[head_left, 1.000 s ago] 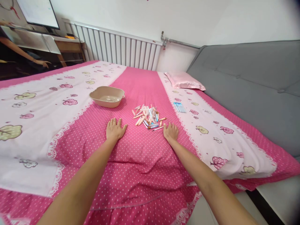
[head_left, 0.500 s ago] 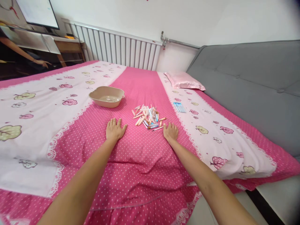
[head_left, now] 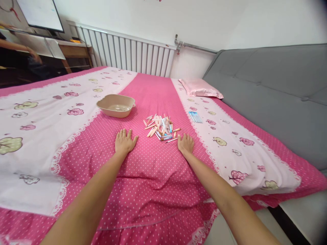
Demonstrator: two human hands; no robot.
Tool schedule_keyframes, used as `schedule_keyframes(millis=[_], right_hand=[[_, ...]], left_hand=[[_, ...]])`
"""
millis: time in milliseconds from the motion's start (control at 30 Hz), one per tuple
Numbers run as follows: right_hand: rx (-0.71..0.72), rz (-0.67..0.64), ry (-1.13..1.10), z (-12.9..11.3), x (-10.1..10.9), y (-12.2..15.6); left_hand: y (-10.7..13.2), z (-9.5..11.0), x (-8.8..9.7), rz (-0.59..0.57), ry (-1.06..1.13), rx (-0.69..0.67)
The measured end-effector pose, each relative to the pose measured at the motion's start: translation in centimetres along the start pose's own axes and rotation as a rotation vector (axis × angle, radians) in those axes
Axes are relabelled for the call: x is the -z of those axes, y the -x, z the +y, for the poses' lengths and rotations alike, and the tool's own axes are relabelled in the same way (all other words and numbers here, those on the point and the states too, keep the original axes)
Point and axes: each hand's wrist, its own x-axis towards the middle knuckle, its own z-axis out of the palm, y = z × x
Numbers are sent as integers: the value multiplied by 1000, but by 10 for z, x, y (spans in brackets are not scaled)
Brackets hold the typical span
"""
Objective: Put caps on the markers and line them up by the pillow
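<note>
Both my hands rest palm down on the pink dotted bedspread. My left hand lies flat with its fingers apart, left of a loose pile of pens and in front of a beige plastic basin. My right hand lies flat at the pile's right front edge, its thumb close to the end of a thin white stick or pen; whether they touch I cannot tell. Neither hand holds anything. The pile mixes peach, white, brown and blue pieces. Beyond my right hand, several light-blue pens lie side by side in a row.
A pink pillow lies near the grey headboard on the right. A white radiator stands behind the bed. At the far left are a desk, a monitor and another person's arm.
My hands, the pens and the basin stay in place. At the far left, the other person's hand has lifted and drawn back toward the left.
</note>
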Motion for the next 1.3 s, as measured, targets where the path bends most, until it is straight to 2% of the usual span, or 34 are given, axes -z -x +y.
schedule_keyframes(millis=[267, 400, 500, 667, 767, 833, 933, 1000, 1133, 1300], right_hand=[[-39, -30, -90, -1, 6, -2], [-115, -63, -173, -5, 14, -16], [-127, -61, -240, -16, 22, -32], [22, -65, -349, -52, 36, -65], [174, -119, -396, -78, 42, -82], [299, -163, -423, -94, 41, -90], [428, -199, -439, -109, 31, -93], [465, -173, -405, -113, 17, -92], [595, -72, -237, -111, -14, -91], [725, -89, -166, -108, -33, -94]], left_hand=[[0, 0, 1, 14, -6, -10], [0, 0, 2, 24, -7, -15], [-2, -1, 4, 50, -8, -23], [-15, 9, 13, 149, 117, 16], [-26, 31, 24, 159, 293, 46], [-32, 51, 30, 103, 429, 62], [-34, 77, 31, 51, 514, 45], [-32, 85, 23, 33, 511, 33], [-28, 81, 0, 21, 543, 79], [-28, 75, -13, 47, 539, 5]])
